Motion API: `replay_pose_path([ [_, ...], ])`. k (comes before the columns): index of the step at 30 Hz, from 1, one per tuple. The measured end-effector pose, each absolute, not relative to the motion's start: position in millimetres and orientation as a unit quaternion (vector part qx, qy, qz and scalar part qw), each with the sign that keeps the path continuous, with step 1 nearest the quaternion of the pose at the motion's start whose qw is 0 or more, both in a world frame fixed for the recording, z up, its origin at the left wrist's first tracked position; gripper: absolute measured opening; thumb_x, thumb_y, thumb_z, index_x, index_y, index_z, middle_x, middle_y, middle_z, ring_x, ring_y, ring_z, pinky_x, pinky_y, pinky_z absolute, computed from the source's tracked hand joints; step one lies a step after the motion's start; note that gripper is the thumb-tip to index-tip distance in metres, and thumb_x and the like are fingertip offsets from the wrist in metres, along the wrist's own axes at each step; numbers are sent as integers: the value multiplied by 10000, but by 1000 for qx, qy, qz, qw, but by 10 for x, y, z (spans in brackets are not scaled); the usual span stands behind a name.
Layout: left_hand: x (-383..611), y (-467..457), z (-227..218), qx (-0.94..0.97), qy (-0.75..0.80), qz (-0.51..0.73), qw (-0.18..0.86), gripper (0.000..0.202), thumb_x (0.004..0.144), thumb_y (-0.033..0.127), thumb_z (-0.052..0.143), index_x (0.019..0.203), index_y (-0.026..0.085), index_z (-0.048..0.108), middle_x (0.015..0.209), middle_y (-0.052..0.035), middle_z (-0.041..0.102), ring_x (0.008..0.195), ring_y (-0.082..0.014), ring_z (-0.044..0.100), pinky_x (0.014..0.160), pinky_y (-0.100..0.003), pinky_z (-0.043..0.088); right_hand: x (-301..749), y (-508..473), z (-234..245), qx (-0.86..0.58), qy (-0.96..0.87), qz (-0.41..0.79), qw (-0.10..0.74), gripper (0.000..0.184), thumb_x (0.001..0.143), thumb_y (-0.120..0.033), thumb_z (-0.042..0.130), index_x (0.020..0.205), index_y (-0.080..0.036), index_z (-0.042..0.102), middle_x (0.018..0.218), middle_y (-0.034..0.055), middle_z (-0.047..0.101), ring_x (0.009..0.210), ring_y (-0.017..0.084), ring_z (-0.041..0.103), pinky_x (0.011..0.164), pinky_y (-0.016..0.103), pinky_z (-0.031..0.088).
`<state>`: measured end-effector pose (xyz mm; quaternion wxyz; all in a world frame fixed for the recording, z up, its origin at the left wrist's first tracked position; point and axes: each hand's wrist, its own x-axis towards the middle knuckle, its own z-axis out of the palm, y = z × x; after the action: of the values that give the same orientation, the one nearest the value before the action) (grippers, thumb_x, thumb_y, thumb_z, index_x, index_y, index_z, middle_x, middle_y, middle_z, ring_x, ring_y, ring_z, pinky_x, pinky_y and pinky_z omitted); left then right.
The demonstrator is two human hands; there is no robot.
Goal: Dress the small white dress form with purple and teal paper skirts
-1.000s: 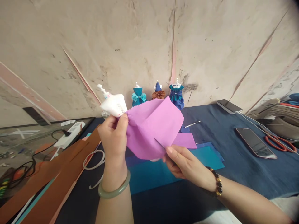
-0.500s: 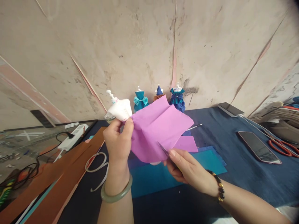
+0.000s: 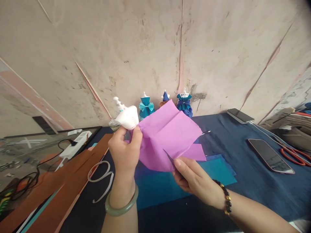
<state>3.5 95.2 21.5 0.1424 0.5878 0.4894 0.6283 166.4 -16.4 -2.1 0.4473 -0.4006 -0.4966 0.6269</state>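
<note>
Purple sheet (image 3: pixel 167 132) plus white mini dress form (image 3: pixel 127 117), both pinched in the left hand (image 3: pixel 125 150); right hand (image 3: pixel 194 178) grips some dark pointy tool (image 3: pixel 168 155) by the sheet; 3 dressed forms (image 3: pixel 184 103) beyond.

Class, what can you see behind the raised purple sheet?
Three small dressed forms, a silvery tool, a flat purple piece and a teal sheet show partly behind the purple sheet. The middle form's lower part, the tool's other end and anything fully behind are hidden.

Phone (image 3: pixel 270 156) right of sheet (image 3: pixel 170 132); three figurines (image 3: pixel 146 106) behind.
</note>
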Motion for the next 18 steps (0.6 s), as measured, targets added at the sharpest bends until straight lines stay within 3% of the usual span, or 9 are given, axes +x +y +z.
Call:
replay_pose_path([
  [6,31,952,214,585,495,631,121,188,763,366,612,737,181,637,649,19,583,657,-158,536,616,-270,416,1715,-158,-37,-395,-500,625,451,541,910,-699,414,807,-173,487,532,-98,292,435,41,194,386,198,160],
  [15,12,979,191,601,489,627,84,185,762,364,625,765,181,653,647,29,591,627,-145,526,642,-279,414,1877,-228,-7,-455,-525,604,391,644,930,-711,294,1007,-137,576,563,-54,485,360,56,373,424,219,307],
  [18,20,988,169,614,483,620,77,197,770,359,622,818,176,677,693,8,629,680,-168,572,681,-291,436,1929,-228,-6,-478,-542,588,363,694,929,-725,260,1050,-133,599,526,-54,475,374,68,390,455,224,335],
])
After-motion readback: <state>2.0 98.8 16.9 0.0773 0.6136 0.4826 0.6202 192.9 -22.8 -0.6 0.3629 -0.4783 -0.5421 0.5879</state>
